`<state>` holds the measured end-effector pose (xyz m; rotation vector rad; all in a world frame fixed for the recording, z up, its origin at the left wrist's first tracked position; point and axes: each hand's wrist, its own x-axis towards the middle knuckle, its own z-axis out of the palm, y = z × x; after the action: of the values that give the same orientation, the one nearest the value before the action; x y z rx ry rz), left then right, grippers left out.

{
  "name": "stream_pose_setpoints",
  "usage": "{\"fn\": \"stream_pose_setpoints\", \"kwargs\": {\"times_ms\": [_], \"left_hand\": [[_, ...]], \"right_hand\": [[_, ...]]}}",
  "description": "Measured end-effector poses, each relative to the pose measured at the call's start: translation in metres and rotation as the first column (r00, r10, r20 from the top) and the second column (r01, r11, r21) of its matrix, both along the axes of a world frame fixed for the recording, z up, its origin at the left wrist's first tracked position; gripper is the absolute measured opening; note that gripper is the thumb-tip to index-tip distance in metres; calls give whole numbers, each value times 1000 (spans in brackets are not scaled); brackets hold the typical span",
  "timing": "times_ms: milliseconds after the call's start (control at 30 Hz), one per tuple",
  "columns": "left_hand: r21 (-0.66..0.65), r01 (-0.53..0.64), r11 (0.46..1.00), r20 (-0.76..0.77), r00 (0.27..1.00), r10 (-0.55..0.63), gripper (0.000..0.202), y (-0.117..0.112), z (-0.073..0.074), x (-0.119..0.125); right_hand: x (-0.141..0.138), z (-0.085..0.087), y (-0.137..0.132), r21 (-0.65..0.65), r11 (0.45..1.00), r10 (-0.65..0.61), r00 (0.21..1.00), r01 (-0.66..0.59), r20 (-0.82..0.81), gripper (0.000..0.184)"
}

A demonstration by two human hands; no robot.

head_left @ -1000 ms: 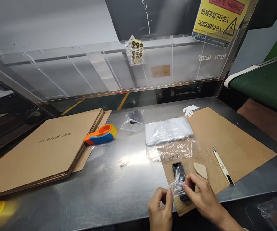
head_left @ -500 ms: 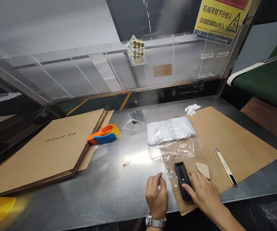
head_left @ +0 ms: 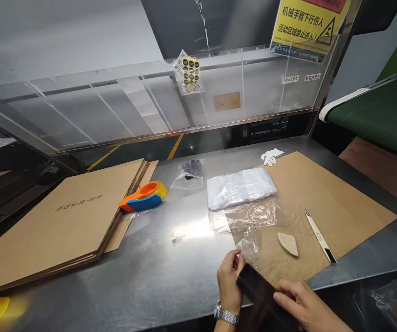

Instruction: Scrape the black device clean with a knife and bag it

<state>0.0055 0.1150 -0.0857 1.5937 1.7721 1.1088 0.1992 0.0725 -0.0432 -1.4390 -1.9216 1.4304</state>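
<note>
My left hand (head_left: 229,281) is at the table's near edge, fingers pinched on a small clear plastic bag (head_left: 249,245) that lies on the brown cardboard sheet (head_left: 326,198). My right hand (head_left: 305,306) grips a flat black device (head_left: 259,295), lifted off the cardboard and tilted toward me, its upper end beside my left hand. A watch sits on my left wrist.
On the cardboard sheet lie a beige scraper (head_left: 287,243), a craft knife (head_left: 320,235), and a stack of clear bags (head_left: 242,188). A pile of flat cartons (head_left: 60,216) with an orange-blue tape dispenser (head_left: 143,197) lies left. A clear guard panel (head_left: 150,106) stands behind; a green conveyor (head_left: 378,110) is right.
The black device came out of the bag, lay on the cardboard, and my right hand has now lifted it toward me. My left hand keeps the emptied bag.
</note>
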Motion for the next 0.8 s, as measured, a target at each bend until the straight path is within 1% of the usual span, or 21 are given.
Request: {"fn": "stream_pose_setpoints", "kwargs": {"times_ms": [33,67,100,167,233,267,300,333,367,433,467,533,600,667,733,767,800], "left_hand": [[-12,38,999,27,999,-37,26,-1,1,-1],[-19,69,997,46,997,-68,28,-3,3,-1],[-24,94,995,55,994,-93,28,-5,4,-2],[-33,125,992,51,991,-123,27,-10,5,-3],[-43,131,991,29,991,-129,27,-17,4,-1],[-36,125,991,-18,992,-126,28,-20,3,1],[-11,115,993,-95,989,-116,28,-22,2,3],[41,114,993,-201,974,-104,28,-24,1,5],[112,132,985,-315,945,-91,27,-26,1,7],[252,222,942,-489,869,-74,25,-27,2,9],[300,276,913,-526,846,-83,25,-28,3,10],[354,347,868,-544,832,-111,25,-29,6,10],[386,361,849,-537,836,-111,25,-30,10,10],[415,388,823,-549,828,-113,24,-34,13,11],[440,470,765,-586,796,-152,24,-37,16,12],[456,495,740,-587,792,-168,25,-38,18,11],[465,491,737,-567,804,-178,28,-38,23,9]], "right_hand": [[0,-5,1,-37,999,-23,999,25,40,44],[0,-10,2,-47,997,-52,995,56,82,44],[0,-16,3,-28,996,-79,990,83,120,43],[2,-24,3,60,993,-114,976,104,186,39],[2,-27,1,161,981,-147,954,107,261,36],[1,-26,0,203,974,-158,941,99,300,35],[-1,-26,-1,237,968,-161,929,83,333,35],[-2,-24,-2,266,962,-155,920,59,359,35],[-4,-22,-2,289,957,-144,916,32,375,35],[-7,-18,1,320,947,-118,918,-11,379,34],[-8,-16,3,327,945,-115,921,-14,372,33],[-10,-14,9,325,946,-135,928,16,348,30],[-14,-13,15,310,949,-166,931,61,325,29],[-20,-11,19,313,947,-180,926,72,332,36],[-27,-5,22,343,939,-166,910,29,379,43],[-31,0,24,360,933,-153,902,-3,404,43],[-34,8,26,375,926,-134,898,-37,420,42]]}}
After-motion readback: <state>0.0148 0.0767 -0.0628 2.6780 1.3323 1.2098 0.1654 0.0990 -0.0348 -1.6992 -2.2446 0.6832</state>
